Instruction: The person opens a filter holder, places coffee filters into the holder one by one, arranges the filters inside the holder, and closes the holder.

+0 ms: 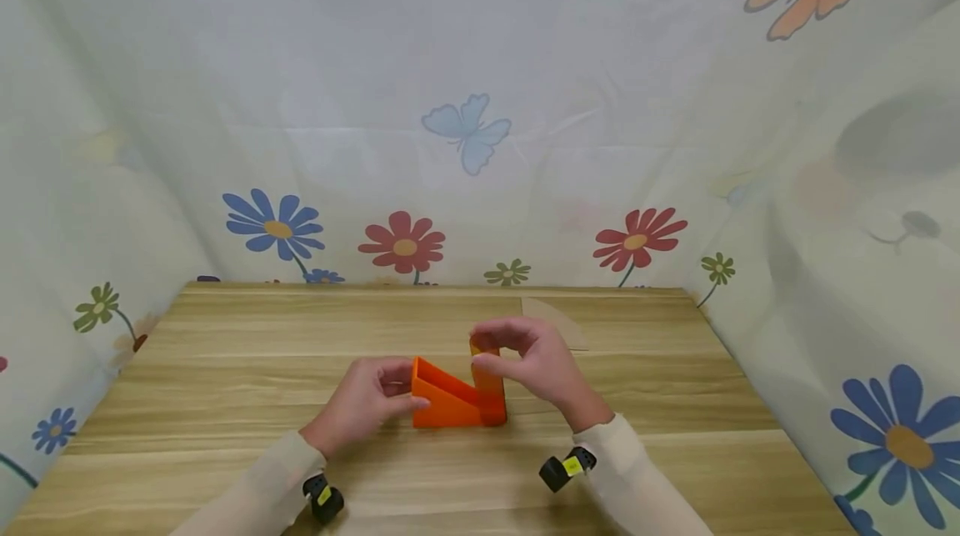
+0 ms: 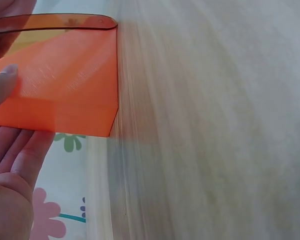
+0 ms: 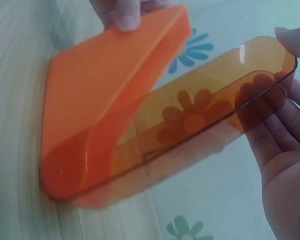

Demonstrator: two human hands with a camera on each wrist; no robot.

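Observation:
An orange plastic box (image 1: pixel 448 411) with a slanted open top stands on the table. At its right end a see-through amber cover (image 1: pixel 491 390) is raised upright, joined to the box near a small round pivot that shows in the right wrist view. My left hand (image 1: pixel 363 398) grips the box's left end, thumb on the near face and fingers behind the end wall. With thumb and curled fingers, my right hand (image 1: pixel 542 359) holds the upper, rounded end of the cover. The fingers show through the cover (image 3: pixel 195 135) in the right wrist view.
A flat tan wedge-shaped piece (image 1: pixel 551 319) lies on the wooden table (image 1: pixel 285 328) behind my right hand. A pale curtain (image 1: pixel 345 61) printed with flowers and butterflies encloses the table's back and sides.

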